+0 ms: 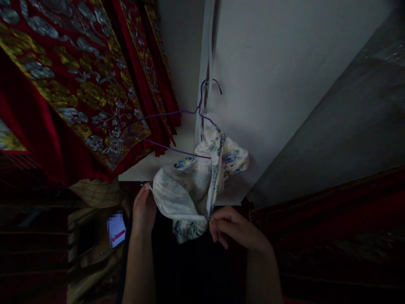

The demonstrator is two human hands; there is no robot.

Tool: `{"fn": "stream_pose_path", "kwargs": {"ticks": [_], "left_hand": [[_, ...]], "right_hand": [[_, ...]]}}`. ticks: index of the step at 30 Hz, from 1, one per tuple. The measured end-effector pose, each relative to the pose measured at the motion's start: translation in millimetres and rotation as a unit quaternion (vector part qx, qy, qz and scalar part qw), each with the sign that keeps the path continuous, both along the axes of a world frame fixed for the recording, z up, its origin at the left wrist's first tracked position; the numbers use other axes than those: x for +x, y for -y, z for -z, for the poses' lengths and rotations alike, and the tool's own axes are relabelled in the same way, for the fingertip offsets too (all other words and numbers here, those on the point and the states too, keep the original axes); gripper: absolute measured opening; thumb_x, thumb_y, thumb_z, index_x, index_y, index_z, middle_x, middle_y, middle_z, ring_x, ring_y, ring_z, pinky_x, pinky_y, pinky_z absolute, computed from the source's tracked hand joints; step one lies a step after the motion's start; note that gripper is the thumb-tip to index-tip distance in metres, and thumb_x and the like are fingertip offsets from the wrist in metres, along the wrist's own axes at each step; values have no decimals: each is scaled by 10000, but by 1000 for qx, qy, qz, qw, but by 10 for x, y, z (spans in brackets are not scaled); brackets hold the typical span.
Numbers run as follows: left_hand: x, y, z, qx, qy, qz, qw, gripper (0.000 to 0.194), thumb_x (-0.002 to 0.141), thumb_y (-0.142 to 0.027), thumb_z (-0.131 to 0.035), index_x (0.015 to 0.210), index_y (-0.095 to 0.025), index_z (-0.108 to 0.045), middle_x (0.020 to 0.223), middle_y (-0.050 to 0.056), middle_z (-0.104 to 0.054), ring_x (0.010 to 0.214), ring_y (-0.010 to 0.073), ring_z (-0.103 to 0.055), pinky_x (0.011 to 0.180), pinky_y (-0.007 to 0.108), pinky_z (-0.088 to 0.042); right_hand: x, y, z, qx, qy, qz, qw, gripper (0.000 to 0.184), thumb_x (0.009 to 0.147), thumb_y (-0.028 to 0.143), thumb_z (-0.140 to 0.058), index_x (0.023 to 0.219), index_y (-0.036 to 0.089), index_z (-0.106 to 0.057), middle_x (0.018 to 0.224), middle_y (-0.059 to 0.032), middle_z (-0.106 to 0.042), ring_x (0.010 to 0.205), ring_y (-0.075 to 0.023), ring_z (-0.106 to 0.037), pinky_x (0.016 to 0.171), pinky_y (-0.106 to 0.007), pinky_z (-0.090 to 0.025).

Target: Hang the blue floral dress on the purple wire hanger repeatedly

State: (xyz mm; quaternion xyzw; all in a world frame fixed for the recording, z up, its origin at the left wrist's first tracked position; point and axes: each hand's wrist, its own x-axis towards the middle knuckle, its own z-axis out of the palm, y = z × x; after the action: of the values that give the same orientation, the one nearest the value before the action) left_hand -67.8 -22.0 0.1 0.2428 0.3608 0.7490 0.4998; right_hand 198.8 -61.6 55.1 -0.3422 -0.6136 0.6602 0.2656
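A white cloth with a blue and yellow flower print hangs bunched on a thin purple wire hanger. The hanger's hook catches on a white strip running up the wall. My left hand grips the cloth's left edge, fingers hidden behind the fabric. My right hand pinches the cloth's lower right corner, with the fingers curled in. Both forearms reach up from the bottom of the view.
Red hangings with gold and silver embroidery fill the upper left. A pale wall stands behind the hanger, with a grey surface to the right. Dark red fabric lies at lower right. A cardboard box sits at lower left.
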Motion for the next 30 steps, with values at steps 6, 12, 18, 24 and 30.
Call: {"fn": "stream_pose_path", "kwargs": {"ticks": [6,12,18,24,30], "left_hand": [[220,255,-359,77,67,102,989,352,666,-417,-862,707,-180,-605,739,4,-633,685,153,-607,660,248,-490],[622,440,-574,208,-55,286,934,348,796,-474,-738,674,-168,-623,837,64,-627,748,194,-592,665,287,-461],[780,534,-679,195,-356,240,882,174,943,-326,-655,860,-183,-708,1075,90,-673,1008,226,-638,904,326,-461],[617,353,-556,156,-462,65,871,209,977,-358,-611,875,-210,-718,1279,96,-631,1241,259,-569,1084,391,-399],[691,345,-138,149,-320,232,907,804,942,-793,-209,1227,-196,-666,1218,144,-673,1155,303,-618,1006,434,-479]], "right_hand": [[46,-17,48,1,12,-27,1000,474,931,549,-574,770,136,-742,598,-34,-666,536,-112,-573,545,-223,-390],[-307,-111,165,58,-98,234,966,463,925,641,-577,907,207,-734,936,-53,-747,942,-214,-651,889,-334,-485],[-412,-136,309,-63,-231,274,932,677,810,810,-573,1120,226,-718,1095,-72,-747,1127,-284,-647,1021,-428,-473],[-164,-92,178,-57,-147,73,985,660,762,602,-797,1266,201,-653,1199,-90,-706,1174,-279,-626,1035,-421,-470],[-283,40,-8,27,-79,-5,997,625,655,217,-860,1244,201,-652,1125,-46,-685,1010,-206,-652,862,-293,-528]]}}
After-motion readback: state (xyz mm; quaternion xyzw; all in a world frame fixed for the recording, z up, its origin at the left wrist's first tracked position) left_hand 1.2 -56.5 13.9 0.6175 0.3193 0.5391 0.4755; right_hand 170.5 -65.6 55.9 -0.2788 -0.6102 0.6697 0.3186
